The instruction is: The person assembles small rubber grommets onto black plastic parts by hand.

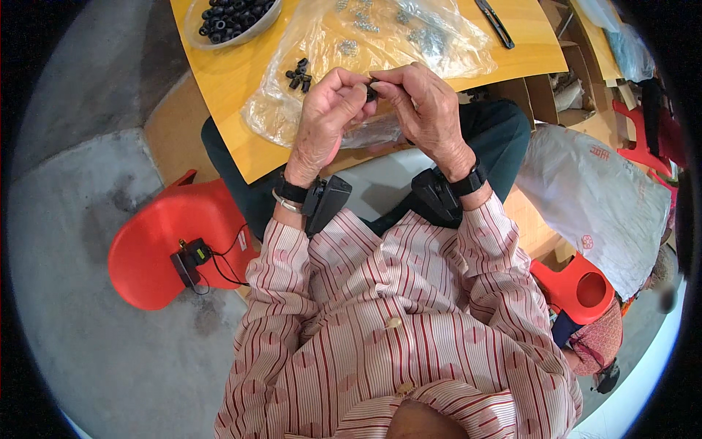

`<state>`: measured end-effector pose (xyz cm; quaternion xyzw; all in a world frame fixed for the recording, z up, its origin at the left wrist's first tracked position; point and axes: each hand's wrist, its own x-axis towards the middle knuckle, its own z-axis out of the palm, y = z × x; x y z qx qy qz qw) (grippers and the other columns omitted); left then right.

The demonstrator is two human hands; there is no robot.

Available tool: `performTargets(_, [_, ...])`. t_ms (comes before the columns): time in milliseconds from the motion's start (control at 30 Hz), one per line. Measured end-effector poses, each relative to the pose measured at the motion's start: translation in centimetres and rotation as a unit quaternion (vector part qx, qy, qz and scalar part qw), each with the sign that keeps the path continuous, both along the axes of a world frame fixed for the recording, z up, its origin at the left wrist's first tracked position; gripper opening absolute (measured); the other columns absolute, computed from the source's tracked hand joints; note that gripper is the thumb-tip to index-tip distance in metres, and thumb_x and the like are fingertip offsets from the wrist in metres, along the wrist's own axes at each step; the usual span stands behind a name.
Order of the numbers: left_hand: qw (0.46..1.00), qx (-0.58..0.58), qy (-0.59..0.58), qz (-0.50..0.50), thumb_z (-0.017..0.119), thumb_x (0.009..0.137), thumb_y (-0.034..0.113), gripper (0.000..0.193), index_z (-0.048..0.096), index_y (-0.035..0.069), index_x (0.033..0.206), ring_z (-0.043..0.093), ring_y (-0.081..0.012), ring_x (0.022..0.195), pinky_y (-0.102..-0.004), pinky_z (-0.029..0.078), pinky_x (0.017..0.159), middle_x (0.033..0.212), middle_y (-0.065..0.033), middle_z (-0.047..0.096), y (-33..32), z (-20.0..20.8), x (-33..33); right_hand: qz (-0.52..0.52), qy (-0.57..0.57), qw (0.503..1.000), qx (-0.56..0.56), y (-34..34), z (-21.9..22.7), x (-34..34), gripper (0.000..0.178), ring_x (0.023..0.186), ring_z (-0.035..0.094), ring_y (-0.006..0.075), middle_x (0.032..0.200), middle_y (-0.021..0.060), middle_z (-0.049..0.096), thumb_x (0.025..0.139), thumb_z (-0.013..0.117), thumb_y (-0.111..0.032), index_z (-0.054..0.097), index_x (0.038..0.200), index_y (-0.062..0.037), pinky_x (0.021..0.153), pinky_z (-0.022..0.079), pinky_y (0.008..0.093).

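Observation:
Over the near part of the table, my left hand point(330, 113) and my right hand point(425, 110) meet with fingertips pinched together. Between them is a small black cylindrical part point(372, 93), mostly covered by the fingers. A clear plastic bag point(292, 110) lies flat beneath and beyond my hands. Several small black pieces point(298, 76) sit on the bag just left of my left hand. Farther back on it are small silvery metal parts that look like springs point(426, 38). A clear bowl point(217, 47) of black ring-shaped parts stands at the far left.
A utility knife point(496, 24) lies on the yellow tabletop point(219, 95) at the far right. A red chair point(139, 252) at my left carries a small black device point(191, 260) with cables. To the right are a cardboard box point(574, 77), a white sack point(585, 190) and a red stool point(574, 289).

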<state>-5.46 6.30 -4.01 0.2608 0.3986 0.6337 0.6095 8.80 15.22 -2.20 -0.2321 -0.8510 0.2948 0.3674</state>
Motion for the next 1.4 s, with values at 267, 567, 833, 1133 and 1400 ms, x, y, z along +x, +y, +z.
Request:
performTargets(267, [0.999,-0.018,-0.003,0.029,0.058,0.091,0.015,0.016,0.054,0.003,0.1,0.053,-0.0061,0.071,-0.0185,0.042,0.064,0.082,-0.0032,0.061,0.1,-0.3,0.1,0.041,-0.09,0.991,0.086,-0.4,1.3,0.7,0.033,0.071,0.054,0.0255,0.075,0.0106,0.054,0.078,0.066,-0.009,0.056,0.108,0.0007,0.063,0.047,0.0328])
performTargets(567, [1.0,-0.005,0.001,0.031,0.059,0.09,0.014,0.013,0.055,0.003,0.097,0.056,-0.0065,0.071,-0.019,0.044,0.064,0.081,-0.0021,0.061,0.4,0.3,0.4,0.037,-0.158,0.977,0.138,-0.7,2.4,0.9,0.043,0.074,0.055,0.0252,0.078,0.0107,0.055,0.076,0.069,-0.018,0.053,0.111,0.0019,0.064,0.049,0.0331])
performTargets(833, [0.999,-0.007,0.012,0.042,0.057,0.091,0.012,0.011,0.054,0.003,0.097,0.054,-0.0062,0.069,-0.0189,0.045,0.065,0.081,-0.0013,0.059,0.5,-0.2,0.6,0.017,-0.171,0.972,0.161,-0.8,1.9,1.0,0.042,0.075,0.055,0.0253,0.078,0.0105,0.055,0.077,0.068,-0.016,0.054,0.112,0.0015,0.063,0.049,0.033])
performTargets(1133, [0.997,-0.003,0.062,0.047,0.057,0.091,0.009,0.011,0.055,0.001,0.098,0.054,-0.0049,0.07,-0.0177,0.044,0.064,0.08,-0.0006,0.059,0.4,-0.3,0.7,0.038,-0.138,0.986,0.089,-0.2,2.4,1.3,0.029,0.075,0.055,0.027,0.081,0.0106,0.058,0.078,0.065,-0.008,0.057,0.105,-0.0017,0.067,0.049,0.035])
performTargets(1400, [0.995,-0.002,0.086,0.043,0.056,0.089,0.003,0.013,0.055,0.0,0.102,0.056,-0.0062,0.075,-0.0189,0.046,0.068,0.086,-0.0043,0.063,0.3,-0.2,0.8,0.028,-0.095,0.995,0.028,0.3,2.1,1.1,0.016,0.075,0.058,0.027,0.082,0.0098,0.061,0.079,0.066,-0.009,0.061,0.092,-0.0029,0.068,0.049,0.0338])
